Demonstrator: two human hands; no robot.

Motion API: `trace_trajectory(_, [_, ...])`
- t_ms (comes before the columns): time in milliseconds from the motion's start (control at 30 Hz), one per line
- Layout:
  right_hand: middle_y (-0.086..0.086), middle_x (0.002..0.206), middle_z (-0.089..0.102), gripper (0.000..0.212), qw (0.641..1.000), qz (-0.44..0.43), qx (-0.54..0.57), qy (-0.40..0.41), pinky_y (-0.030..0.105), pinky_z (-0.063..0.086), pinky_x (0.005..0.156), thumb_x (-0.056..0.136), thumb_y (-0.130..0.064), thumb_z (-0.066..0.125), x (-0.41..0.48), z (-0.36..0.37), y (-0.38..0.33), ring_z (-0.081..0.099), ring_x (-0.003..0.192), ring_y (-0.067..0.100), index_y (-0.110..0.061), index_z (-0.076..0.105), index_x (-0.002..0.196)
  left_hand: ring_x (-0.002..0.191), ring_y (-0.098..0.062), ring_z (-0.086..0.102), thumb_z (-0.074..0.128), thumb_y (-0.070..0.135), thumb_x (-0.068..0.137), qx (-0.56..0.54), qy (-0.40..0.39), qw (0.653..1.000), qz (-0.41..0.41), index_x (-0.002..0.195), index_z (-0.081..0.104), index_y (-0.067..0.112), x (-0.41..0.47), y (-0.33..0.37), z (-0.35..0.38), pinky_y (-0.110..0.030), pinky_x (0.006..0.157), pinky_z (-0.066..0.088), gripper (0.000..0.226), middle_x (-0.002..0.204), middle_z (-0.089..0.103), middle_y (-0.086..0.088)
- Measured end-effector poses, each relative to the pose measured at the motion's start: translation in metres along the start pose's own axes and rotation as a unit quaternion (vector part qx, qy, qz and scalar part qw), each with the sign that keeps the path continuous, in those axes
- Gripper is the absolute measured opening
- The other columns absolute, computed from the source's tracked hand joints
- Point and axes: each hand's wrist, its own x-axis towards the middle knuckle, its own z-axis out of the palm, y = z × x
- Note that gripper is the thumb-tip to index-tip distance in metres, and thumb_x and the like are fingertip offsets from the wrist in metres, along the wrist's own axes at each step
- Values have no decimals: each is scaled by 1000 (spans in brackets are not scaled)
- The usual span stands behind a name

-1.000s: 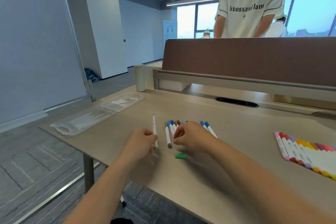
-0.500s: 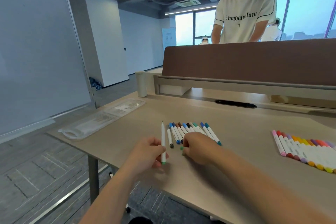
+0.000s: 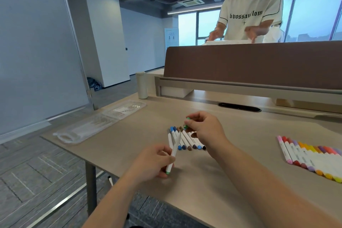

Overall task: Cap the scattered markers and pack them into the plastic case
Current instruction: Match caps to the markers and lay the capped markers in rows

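Nearest, the left hand (image 3: 152,164) has come up off the desk (image 3: 212,181), its fingers (image 3: 162,152) curled round the lower end of the green marker (image 3: 174,149). The marker is tilted, with its bare tip toward 1 o'clock. There the right hand (image 3: 207,129), which a moment ago was down on the desk at the loose green cap (image 3: 185,126), now hangs above the blue-and-brown marker row (image 3: 187,140) and pinches that cap in its fingertips. Cap and tip are near but apart, so this marker is not yet capped; pressing the cap on looks like the next move.

A row of warm-coloured markers (image 3: 311,159) lies at 3 o'clock. The plastic case (image 3: 98,122) lies open at 10 o'clock, well apart from both hands, and I can't tell whether it holds anything. By my judgement, packing has not begun.
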Motion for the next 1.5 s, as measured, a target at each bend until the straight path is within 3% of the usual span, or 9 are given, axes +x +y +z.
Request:
trace_trajectory(400, [6,90,72,8,1000,-19,-22,10,22,50,60,91,-12,70,2,0,7,65,67,8,-12,68,98,66,-17,63,66,12,90,7,-1,1000,1,97,71,12,3,-1,0,-41,74,62,8,79,67,-7])
trace_trajectory(567, [8,89,73,6,999,-8,-39,-16,27,50,56,89,-13,72,1,3,8,64,67,13,-12,68,95,66,-17,63,66,12,90,15,-2,1000,8,96,71,13,3,0,0,-42,74,62,8,76,68,-6])
trace_trajectory(767, [3,81,69,6,997,11,-74,-34,26,49,54,89,-12,72,-3,10,21,60,63,13,-13,67,87,58,-14,60,61,15,95,52,-9,998,23,92,66,14,4,-7,0,-31,59,55,6,70,67,-1])
trace_trajectory(967, [7,83,68,8,997,21,-67,-16,13,45,48,91,-9,70,-8,11,31,58,55,9,-2,66,91,47,-1,53,56,22,98,135,-7,990,29,92,65,18,8,-5,2,-20,52,40,12,64,67,10])
trace_trajectory(1033, [7,87,70,4,997,29,-67,-26,16,49,52,93,-9,68,-9,12,30,62,60,11,-9,68,97,45,0,52,56,22,97,122,5,992,26,94,67,14,7,-4,2,-18,49,40,13,65,68,8])
trace_trajectory(1133, [4,90,71,28,995,37,-67,-70,23,57,64,95,-9,63,-10,17,28,67,69,15,-14,68,122,46,-5,54,58,18,96,63,33,997,13,89,67,11,2,-6,2,-20,48,43,15,65,68,3])
trace_trajectory(1233, [1,95,71,38,992,31,-95,-72,23,54,61,95,-9,60,-11,24,27,67,70,15,-20,61,132,42,-13,56,58,16,96,36,63,997,4,77,62,11,2,-6,-3,-23,45,45,21,60,61,-4])
trace_trajectory(1333, [0,93,71,30,988,36,-138,-62,21,49,56,96,-14,58,-8,26,23,65,67,11,-21,62,125,41,-14,58,59,16,94,56,109,992,-8,73,62,8,10,-5,-9,-20,45,46,23,55,59,-6])
trace_trajectory(1500, [-2,88,71,12,978,22,-181,-98,26,55,67,99,-21,57,3,28,25,66,72,12,-22,67,104,48,-24,63,56,9,86,86,144,985,-45,67,65,7,37,-7,-12,-38,61,58,21,54,65,-11])
